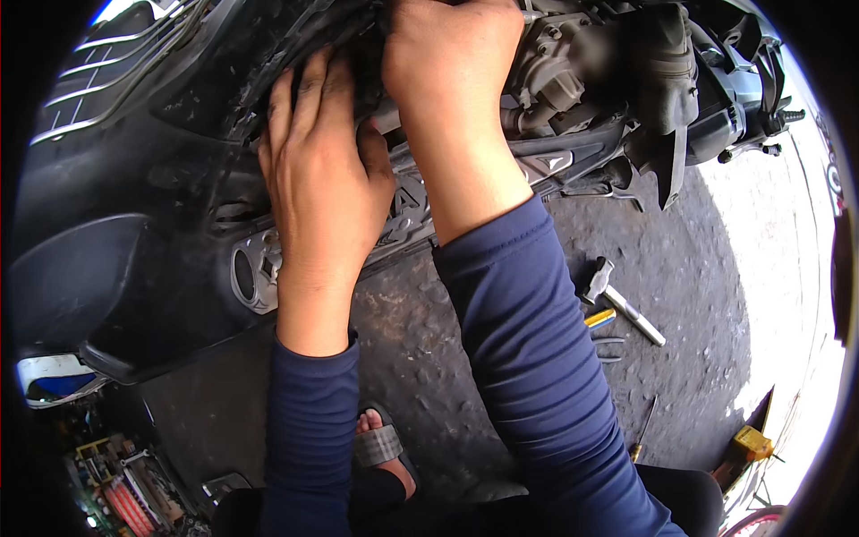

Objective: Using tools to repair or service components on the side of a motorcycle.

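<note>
My left hand [324, 183] lies along the inner edge of a black scooter body panel [161, 188], its fingers stretched into a dark gap above a grey patterned side trim [255, 273]. Beside it, higher up, my right hand [452, 72] is curled inside that gap. Its fingertips are hidden, so I cannot make out what they hold. Just right of it sit grimy engine parts [550, 67] and a dark cylindrical housing [667, 76].
On the dark floor below lie a hammer [631, 313], a yellow-handled tool [598, 319], pliers [608, 349] and a screwdriver [644, 430]. Assorted tools [125, 492] fill the lower left. A yellow object [752, 443] is at the right, near my sandalled foot [389, 465] and knees.
</note>
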A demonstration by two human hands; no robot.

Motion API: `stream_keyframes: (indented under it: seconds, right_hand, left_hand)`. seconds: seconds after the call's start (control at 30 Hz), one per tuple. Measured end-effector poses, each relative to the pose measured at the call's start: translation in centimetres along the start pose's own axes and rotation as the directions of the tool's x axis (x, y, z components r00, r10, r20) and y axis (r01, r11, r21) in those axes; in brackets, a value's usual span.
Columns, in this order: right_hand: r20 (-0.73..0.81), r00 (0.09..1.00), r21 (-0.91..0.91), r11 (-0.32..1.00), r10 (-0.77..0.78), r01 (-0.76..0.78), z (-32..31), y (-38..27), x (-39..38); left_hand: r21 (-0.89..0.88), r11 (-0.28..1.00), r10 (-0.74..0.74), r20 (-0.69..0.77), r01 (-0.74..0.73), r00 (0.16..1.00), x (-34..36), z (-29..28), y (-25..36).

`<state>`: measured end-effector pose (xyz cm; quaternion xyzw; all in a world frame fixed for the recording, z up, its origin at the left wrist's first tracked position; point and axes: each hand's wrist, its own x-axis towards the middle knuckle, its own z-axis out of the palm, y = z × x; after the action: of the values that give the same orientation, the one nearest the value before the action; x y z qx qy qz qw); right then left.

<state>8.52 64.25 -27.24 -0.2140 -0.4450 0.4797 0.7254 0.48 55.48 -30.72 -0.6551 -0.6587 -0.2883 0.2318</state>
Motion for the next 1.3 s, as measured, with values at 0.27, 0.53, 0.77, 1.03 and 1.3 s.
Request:
stream_keyframes:
  seconds: [0.27,0.53,0.77,1.03,1.3]
  right_hand:
    - [-0.268,0.924,-0.498,0.861,-0.271,0.109,1.5,1.6,1.5]
    - [-0.186,0.935,-0.640,0.759,-0.302,0.118,1.1,2.4,1.5]
    - [-0.221,0.911,-0.787,0.615,-0.348,0.044,0.8,2.6,2.3]
    - [-0.073,0.972,-0.269,0.943,-0.222,0.195,0.5,2.1,1.6]
    - [0.003,0.919,-0.556,0.763,-0.394,0.329,0.1,0.9,-4.2]
  left_hand:
    - [-0.119,0.990,0.066,-0.032,-0.069,0.997,0.1,-0.6,-1.3]
    - [-0.046,0.996,0.077,0.053,-0.074,0.996,1.4,-1.7,-0.9]
    - [0.027,0.998,0.052,0.127,-0.055,0.991,1.6,-2.5,-0.1]
    - [0.020,0.999,-0.051,0.112,0.049,0.992,1.5,-1.7,0.5]
    - [-0.645,0.752,-0.414,-0.298,0.139,0.860,-3.2,-0.7,-1.2]
